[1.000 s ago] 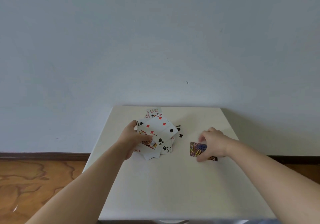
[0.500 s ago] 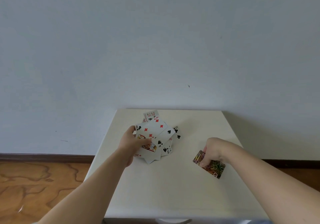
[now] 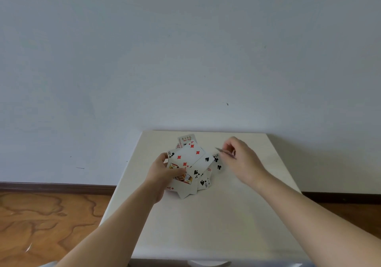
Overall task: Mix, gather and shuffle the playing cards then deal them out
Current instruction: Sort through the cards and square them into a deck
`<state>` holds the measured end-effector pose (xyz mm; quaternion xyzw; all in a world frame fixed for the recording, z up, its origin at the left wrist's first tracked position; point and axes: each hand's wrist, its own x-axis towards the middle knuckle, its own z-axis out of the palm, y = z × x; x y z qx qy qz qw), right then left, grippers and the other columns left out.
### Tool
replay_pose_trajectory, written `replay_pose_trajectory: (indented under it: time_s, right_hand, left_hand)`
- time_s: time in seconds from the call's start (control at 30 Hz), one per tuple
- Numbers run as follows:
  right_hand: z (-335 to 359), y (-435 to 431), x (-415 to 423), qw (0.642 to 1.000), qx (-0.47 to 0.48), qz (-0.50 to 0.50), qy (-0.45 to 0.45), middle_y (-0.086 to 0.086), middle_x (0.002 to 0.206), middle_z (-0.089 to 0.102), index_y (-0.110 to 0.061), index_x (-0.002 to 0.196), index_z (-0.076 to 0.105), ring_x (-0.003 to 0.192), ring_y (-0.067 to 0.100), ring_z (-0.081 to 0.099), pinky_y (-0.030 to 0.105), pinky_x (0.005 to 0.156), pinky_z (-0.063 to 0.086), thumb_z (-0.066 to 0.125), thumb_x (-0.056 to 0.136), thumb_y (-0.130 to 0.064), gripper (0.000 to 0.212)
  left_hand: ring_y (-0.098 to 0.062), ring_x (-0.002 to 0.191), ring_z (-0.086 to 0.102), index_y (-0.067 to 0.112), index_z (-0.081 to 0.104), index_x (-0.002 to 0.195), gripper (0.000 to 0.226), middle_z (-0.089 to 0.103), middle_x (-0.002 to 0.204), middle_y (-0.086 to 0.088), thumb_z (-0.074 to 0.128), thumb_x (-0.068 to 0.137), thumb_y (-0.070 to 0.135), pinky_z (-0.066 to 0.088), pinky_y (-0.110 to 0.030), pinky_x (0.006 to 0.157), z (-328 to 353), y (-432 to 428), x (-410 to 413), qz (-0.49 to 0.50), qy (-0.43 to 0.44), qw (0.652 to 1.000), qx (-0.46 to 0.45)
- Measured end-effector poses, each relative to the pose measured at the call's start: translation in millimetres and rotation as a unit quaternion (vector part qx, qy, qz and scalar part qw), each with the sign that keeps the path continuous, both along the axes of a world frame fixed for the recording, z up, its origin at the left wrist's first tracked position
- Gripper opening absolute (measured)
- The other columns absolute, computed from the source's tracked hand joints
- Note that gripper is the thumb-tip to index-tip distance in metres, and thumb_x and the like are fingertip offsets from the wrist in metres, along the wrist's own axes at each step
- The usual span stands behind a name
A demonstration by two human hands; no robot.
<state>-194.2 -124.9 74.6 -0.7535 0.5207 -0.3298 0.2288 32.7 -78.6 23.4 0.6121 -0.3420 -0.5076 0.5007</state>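
A loose heap of face-up playing cards (image 3: 192, 161) lies on the far middle of the white table (image 3: 206, 225). My left hand (image 3: 165, 174) grips the heap's left side, thumb on top of a court card. A joker (image 3: 186, 140) sticks out at the back, and a five of clubs (image 3: 217, 161) lies at the heap's right edge. My right hand (image 3: 239, 157) hovers just right of the heap and pinches a single card (image 3: 225, 153) seen almost edge-on, held above the five of clubs.
The small table stands against a pale wall (image 3: 185, 50). Wooden floor (image 3: 41, 221) shows to the left, and a dark baseboard (image 3: 51, 186) runs along the wall. The table's near half holds only my forearms.
My right hand lifted the patterned-back card from the table's right side and carried it up and left to the heap. The left hand stayed on the heap.
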Motion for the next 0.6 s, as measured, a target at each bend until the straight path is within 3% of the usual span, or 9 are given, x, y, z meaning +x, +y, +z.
replay_pose_trajectory:
  time_s: [0.07, 0.13, 0.27, 0.3, 0.37, 0.5, 0.6]
  right_hand:
    - [-3, 3, 21, 0.996, -0.088, 0.018, 0.003, 0.004, 0.094, 0.057, -0.018, 0.092, 0.055, 0.085, 0.02, 0.051, 0.032, 0.075, 0.042, 0.056, 0.092, -0.007, 0.011]
    - [-18, 6, 38, 0.99, -0.118, 0.035, 0.072, 0.006, 0.103, 0.056, -0.014, 0.105, 0.058, 0.094, 0.025, 0.05, 0.036, 0.084, 0.041, 0.051, 0.094, -0.01, 0.013]
    - [-53, 15, 49, 0.971, 0.004, 0.143, 0.193, -0.002, 0.132, 0.044, -0.027, 0.132, 0.051, 0.125, 0.019, 0.037, 0.033, 0.108, 0.029, 0.055, 0.091, -0.045, 0.044]
    - [-58, 15, 47, 0.968, 0.028, 0.158, 0.193, -0.005, 0.138, 0.04, -0.028, 0.139, 0.047, 0.13, 0.017, 0.033, 0.031, 0.112, 0.025, 0.054, 0.091, -0.047, 0.052]
    - [-62, 14, 44, 0.975, 0.036, 0.158, 0.151, -0.008, 0.144, 0.039, -0.026, 0.145, 0.047, 0.136, 0.015, 0.03, 0.026, 0.114, 0.02, 0.049, 0.098, -0.036, 0.048]
    - [-62, 12, 41, 0.991, 0.03, 0.125, 0.024, -0.007, 0.131, 0.053, -0.021, 0.129, 0.065, 0.128, 0.017, 0.041, 0.029, 0.112, 0.032, 0.056, 0.093, -0.002, 0.041]
    - [-58, 8, 36, 0.998, -0.014, 0.055, -0.002, -0.004, 0.13, 0.048, -0.024, 0.131, 0.058, 0.124, 0.016, 0.038, 0.039, 0.11, 0.035, 0.079, 0.077, -0.014, 0.058]
  left_hand:
    - [-0.034, 0.079, 0.077, 0.017, 0.057, 0.111, 0.051, 0.08, 0.085, -0.005, 0.081, 0.072, -0.004, 0.061, -0.055, 0.077, -2, 0, -3, -0.012, 0.009, 1.0, 0.006]
    - [-0.035, 0.082, 0.077, 0.016, 0.057, 0.112, 0.051, 0.08, 0.089, -0.009, 0.082, 0.072, -0.003, 0.06, -0.057, 0.08, -5, 2, -6, -0.018, 0.022, 1.0, 0.009]
    - [-0.033, 0.089, 0.076, 0.014, 0.059, 0.118, 0.046, 0.078, 0.1, -0.014, 0.081, 0.079, 0.006, 0.061, -0.046, 0.079, -12, 5, -6, -0.024, 0.061, 0.998, 0.008]
    - [-0.032, 0.091, 0.075, 0.012, 0.059, 0.12, 0.042, 0.077, 0.103, -0.015, 0.079, 0.083, 0.009, 0.061, -0.044, 0.08, -13, 4, -4, -0.025, 0.076, 0.997, 0.012]
    - [-0.031, 0.093, 0.075, 0.011, 0.058, 0.122, 0.035, 0.076, 0.106, -0.017, 0.073, 0.09, 0.014, 0.06, -0.044, 0.083, -13, 3, -2, -0.029, 0.098, 0.995, 0.011]
    - [-0.032, 0.086, 0.076, 0.016, 0.058, 0.118, 0.052, 0.078, 0.1, -0.012, 0.085, 0.075, 0.007, 0.061, -0.051, 0.081, -15, 1, -8, -0.03, 0.037, 0.999, -0.012]
    - [-0.033, 0.08, 0.076, 0.018, 0.059, 0.115, 0.058, 0.079, 0.093, -0.009, 0.084, 0.065, 0.002, 0.062, -0.046, 0.068, -15, 2, -10, -0.028, 0.017, 0.999, -0.043]
